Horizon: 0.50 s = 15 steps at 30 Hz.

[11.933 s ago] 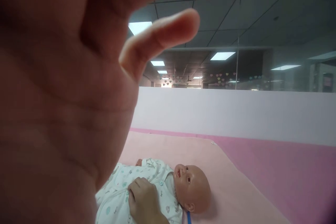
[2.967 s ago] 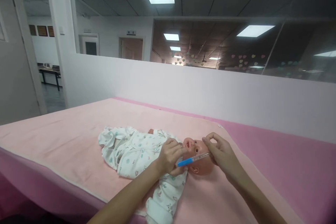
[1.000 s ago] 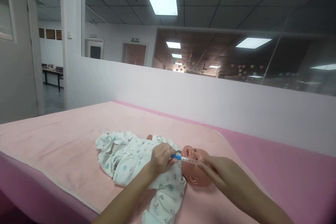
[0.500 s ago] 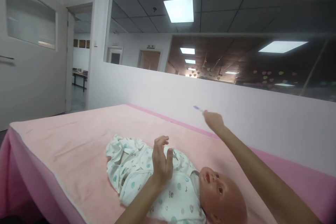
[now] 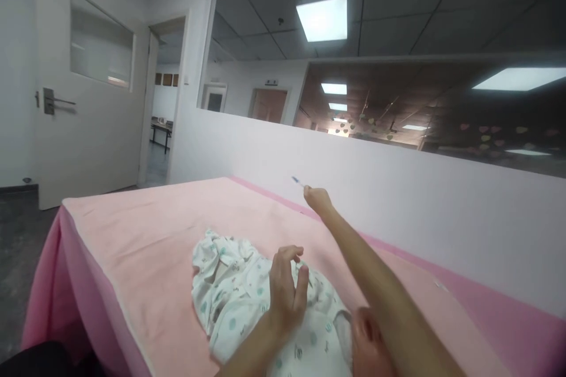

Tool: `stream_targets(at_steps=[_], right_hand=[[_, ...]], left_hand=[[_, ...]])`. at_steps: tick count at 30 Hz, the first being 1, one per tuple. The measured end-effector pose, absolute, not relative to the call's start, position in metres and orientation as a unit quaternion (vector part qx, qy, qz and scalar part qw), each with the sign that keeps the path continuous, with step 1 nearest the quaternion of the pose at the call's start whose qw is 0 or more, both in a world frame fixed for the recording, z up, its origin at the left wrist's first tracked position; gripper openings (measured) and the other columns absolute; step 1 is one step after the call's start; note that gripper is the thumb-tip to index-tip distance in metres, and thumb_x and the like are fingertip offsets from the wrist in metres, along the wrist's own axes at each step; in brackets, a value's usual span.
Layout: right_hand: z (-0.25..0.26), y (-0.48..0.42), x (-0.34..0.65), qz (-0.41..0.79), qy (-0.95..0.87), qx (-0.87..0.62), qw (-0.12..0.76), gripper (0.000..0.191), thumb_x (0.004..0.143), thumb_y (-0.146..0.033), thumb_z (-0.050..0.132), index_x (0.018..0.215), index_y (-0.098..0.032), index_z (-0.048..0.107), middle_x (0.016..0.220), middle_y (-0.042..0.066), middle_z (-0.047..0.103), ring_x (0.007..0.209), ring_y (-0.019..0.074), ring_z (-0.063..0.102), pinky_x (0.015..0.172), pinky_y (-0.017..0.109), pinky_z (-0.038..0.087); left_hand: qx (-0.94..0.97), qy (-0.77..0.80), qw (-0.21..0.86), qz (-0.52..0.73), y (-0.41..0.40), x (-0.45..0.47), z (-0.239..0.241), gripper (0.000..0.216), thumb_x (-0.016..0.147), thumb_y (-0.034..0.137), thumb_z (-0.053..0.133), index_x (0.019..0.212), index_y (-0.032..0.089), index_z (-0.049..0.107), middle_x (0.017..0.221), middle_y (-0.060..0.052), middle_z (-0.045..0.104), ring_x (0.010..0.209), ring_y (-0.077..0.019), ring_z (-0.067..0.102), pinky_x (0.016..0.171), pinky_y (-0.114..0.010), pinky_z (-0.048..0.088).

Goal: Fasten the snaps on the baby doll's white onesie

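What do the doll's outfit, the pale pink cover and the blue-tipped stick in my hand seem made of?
Doll's outfit: soft, matte printed cloth, perhaps cotton, from its loose folds.
Pale pink cover: matte fabric, from its shallow wrinkles.
Blue-tipped stick in your right hand: possibly plastic, given its blue end, but too blurred to be sure, finish included.

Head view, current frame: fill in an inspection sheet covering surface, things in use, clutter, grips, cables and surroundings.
Surface: peach-pink sheet, lightly creased, over a darker pink cover.
Things in use: baby doll lying in patterned white clothes, head partly hidden by the right forearm; slim blue-ended stick.
Clutter: dark shape at the lower left edge, unidentifiable.
Grips: right hand holds the stick; left hand half curled over the doll, contact unclear.
Cables: nothing seen.
Surroundings: white wall, window above it, open door.
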State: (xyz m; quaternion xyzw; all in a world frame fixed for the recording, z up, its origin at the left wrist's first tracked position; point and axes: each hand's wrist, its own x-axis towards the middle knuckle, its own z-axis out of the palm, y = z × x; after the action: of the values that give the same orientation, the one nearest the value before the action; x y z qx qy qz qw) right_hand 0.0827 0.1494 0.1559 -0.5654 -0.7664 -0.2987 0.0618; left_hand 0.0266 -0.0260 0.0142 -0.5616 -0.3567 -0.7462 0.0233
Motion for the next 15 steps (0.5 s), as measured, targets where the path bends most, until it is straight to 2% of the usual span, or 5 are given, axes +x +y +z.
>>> stream_targets(at_steps=[5,10,15], right_hand=[[0.16,0.175,0.059,-0.27,-0.706,-0.653,0.046,0.023,0.085,-0.031,0.05,0.094,-0.011,0.056,0.086,0.003,0.06,0.073,0.0105,0.058,0.065,0.027,0.049],[0.141,0.153,0.086,-0.28,-0.72,-0.634,0.035,0.011,0.079,-0.005,0.049,0.082,-0.005,0.06,0.076,0.013,0.061,0.074,0.0188,0.062,0.055,0.025,0.043],[0.12,0.088,0.132,-0.299,-0.735,-0.607,0.031,0.015,0.08,-0.006,0.044,0.084,-0.008,0.058,0.069,0.012,0.061,0.068,0.0174,0.062,0.053,0.022,0.037]], left_hand=[[-0.555,-0.369,0.03,-0.745,-0.025,0.025,0.015,0.02,0.084,0.015,0.036,0.103,0.017,0.044,0.093,-0.009,0.051,0.082,-0.0161,0.05,0.072,-0.031,0.043],[-0.627,-0.334,0.11,-0.695,-0.027,0.03,0.013,0.02,0.08,0.013,0.04,0.097,0.016,0.049,0.083,-0.006,0.057,0.078,-0.0163,0.051,0.077,-0.034,0.04],[-0.697,-0.305,0.138,-0.634,-0.03,0.031,0.017,0.014,0.08,0.014,0.04,0.08,0.016,0.053,0.062,-0.002,0.056,0.058,-0.0124,0.046,0.062,-0.029,0.036]])
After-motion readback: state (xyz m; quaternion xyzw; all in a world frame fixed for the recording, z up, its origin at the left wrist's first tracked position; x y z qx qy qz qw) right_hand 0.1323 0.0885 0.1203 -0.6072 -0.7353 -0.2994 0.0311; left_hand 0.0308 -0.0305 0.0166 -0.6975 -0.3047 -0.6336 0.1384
